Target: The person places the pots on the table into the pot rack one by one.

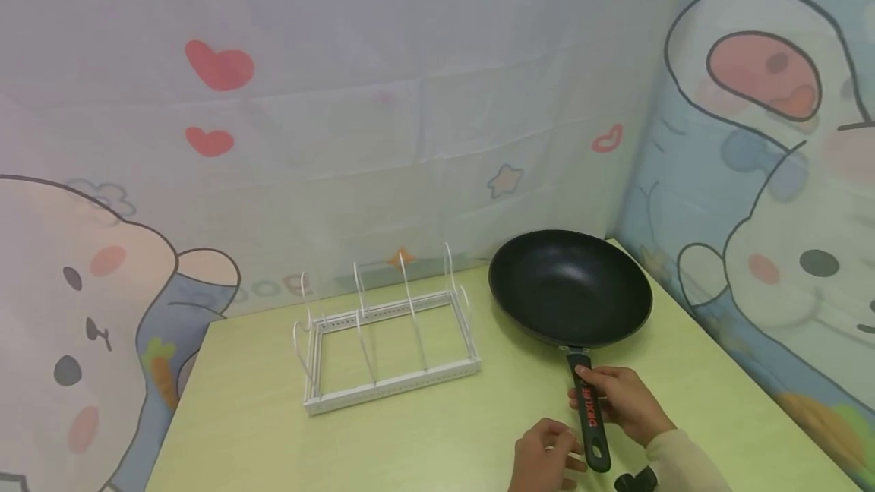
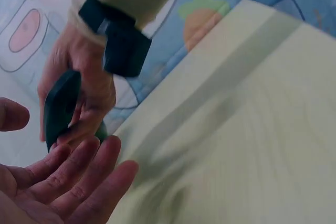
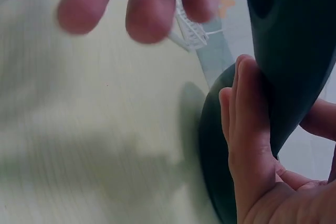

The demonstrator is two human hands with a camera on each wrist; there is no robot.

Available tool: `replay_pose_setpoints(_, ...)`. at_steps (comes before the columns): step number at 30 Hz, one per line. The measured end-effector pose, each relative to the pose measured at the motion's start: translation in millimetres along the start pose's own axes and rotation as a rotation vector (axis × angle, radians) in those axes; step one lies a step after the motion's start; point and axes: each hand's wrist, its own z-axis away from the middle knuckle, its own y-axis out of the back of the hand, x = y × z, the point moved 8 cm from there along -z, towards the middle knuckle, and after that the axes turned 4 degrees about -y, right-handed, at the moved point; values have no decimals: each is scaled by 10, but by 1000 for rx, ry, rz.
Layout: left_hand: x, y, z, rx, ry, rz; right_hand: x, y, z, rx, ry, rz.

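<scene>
A black frying pan (image 1: 570, 287) sits at the right of the table, its bowl toward the back and its handle (image 1: 589, 408) pointing to the front. My right hand (image 1: 625, 401) grips the handle from the right, thumb on top and fingers beneath. Just left of the handle's end is my left hand (image 1: 547, 455), its fingers loosely bent and holding nothing. In the left wrist view the left fingers (image 2: 79, 177) spread close to the handle (image 2: 62, 106). The right wrist view shows the right hand (image 3: 252, 145) against the handle's side.
A white wire rack (image 1: 393, 386) with several upright dividers stands on the pale yellow table (image 1: 260, 370), left of the pan. Cartoon-printed cloth (image 1: 328, 165) hangs along the back and both sides. A black wrist device (image 2: 118, 38) is strapped near the right hand.
</scene>
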Motion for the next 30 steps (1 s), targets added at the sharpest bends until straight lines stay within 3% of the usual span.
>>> replay_pose_setpoints(7, 11, -236, 50, -70, 40, 152, -7, -64, -46, -146, 18, -117)
replay_pose_setpoints(12, 22, -307, 60, -61, 62, 180, -21, -109, -73, -241, -6, -247)
replay_pose_setpoints(17, 70, -305, 58, -41, 41, 113, -31, -143, -100, -314, -31, -301)
replay_pose_setpoints(24, 178, -266, 15, -60, -61, -26, -57, -128, -106, -361, -33, -294)
replay_pose_setpoints(30, 207, -235, -5, -36, -70, -46, -91, -138, -110, -377, -21, -259)
